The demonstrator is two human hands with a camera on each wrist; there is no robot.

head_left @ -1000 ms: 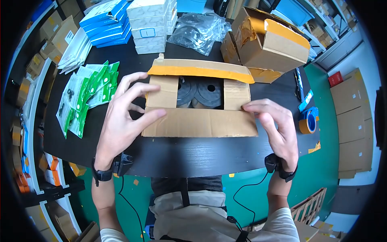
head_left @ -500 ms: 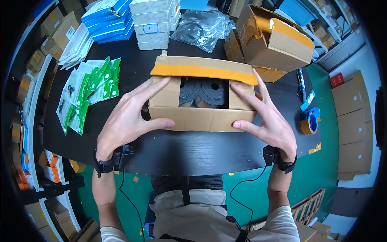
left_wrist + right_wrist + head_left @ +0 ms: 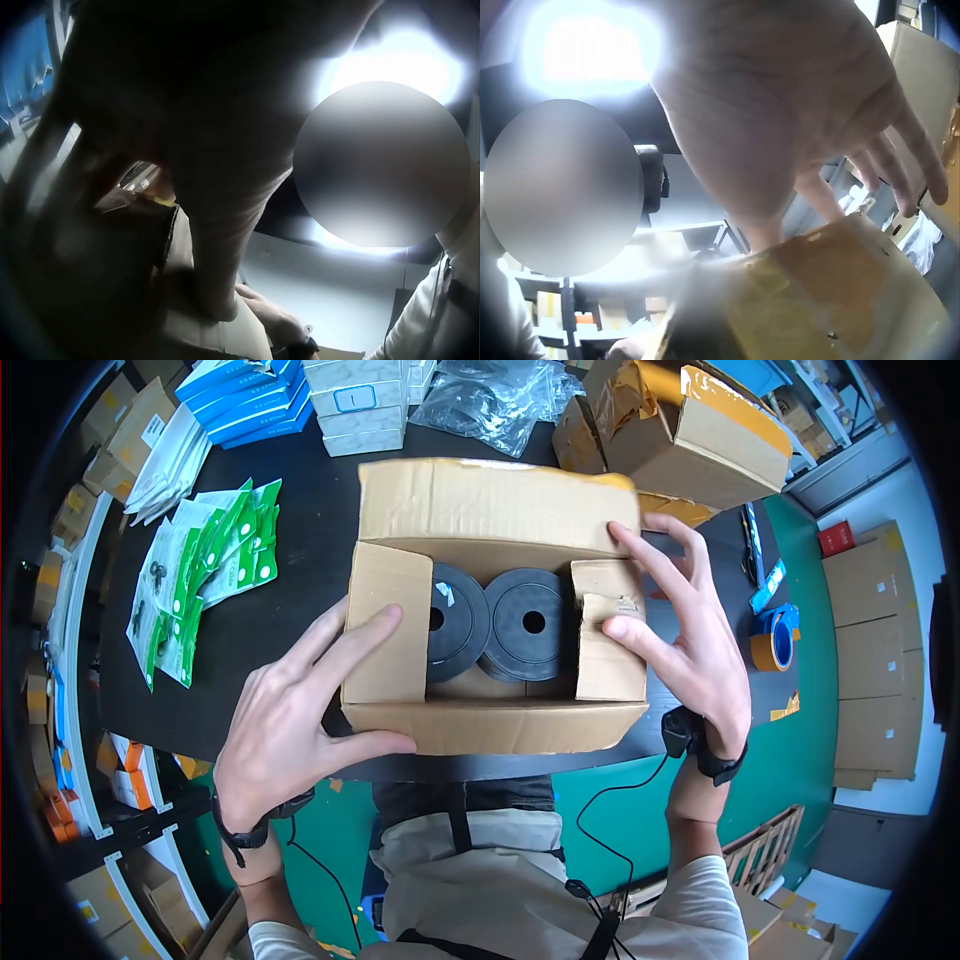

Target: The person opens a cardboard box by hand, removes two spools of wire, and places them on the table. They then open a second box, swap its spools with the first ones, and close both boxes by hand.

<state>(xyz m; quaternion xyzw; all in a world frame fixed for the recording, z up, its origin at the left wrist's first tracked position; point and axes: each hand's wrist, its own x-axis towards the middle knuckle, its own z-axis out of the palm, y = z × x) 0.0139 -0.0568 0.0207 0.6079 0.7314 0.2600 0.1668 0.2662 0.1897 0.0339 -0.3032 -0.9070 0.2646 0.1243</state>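
An open cardboard box [image 3: 495,730], its inside facing up at the head camera, holds two black round discs [image 3: 533,622], each with a centre hole. Its back flap [image 3: 480,500] stands raised; the side flaps lie partly inward. My left hand [image 3: 290,720] grips the box's left side, index finger on the left flap and thumb on the front panel. My right hand [image 3: 690,625] has its thumb on the right flap and a fingertip at the back flap's right end, other fingers spread. In the right wrist view, the thumb and a finger touch the taped box [image 3: 840,285].
Green-and-white packets [image 3: 205,580] lie left on the dark table [image 3: 310,510]. Blue boxes [image 3: 245,405], white boxes [image 3: 360,410] and clear plastic bags [image 3: 490,405] are at the back. Another open carton [image 3: 700,450] stands back right; a tape roll [image 3: 772,645] is at right.
The back flap has swung up and back, and more of the discs shows. The box looks closer to the body. My right thumb has moved from the front panel to the right flap.
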